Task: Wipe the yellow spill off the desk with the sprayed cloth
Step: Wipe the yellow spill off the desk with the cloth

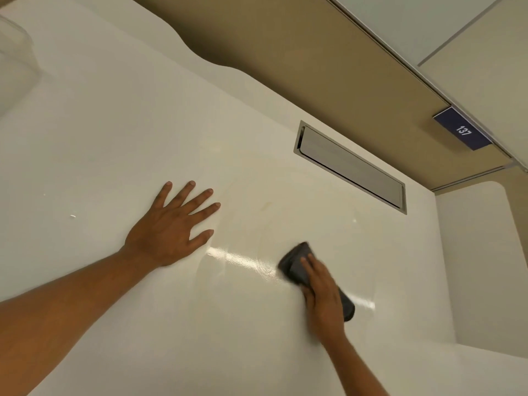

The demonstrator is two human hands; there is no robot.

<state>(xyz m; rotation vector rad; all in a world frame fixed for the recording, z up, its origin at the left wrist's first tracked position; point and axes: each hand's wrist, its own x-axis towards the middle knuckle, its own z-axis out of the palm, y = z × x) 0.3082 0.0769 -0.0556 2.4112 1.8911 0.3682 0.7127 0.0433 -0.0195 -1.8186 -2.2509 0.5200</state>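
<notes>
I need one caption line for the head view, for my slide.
Right hand presses dark cloth on white desk; left hand lies flat.

"137" on dark blue sign (462, 129)

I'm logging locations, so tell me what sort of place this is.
Probably a shared office or library study desk. A numbered plate reading 137 sits on the beige partition behind the white desk, and a metal cable hatch is set flush into its top.
</notes>
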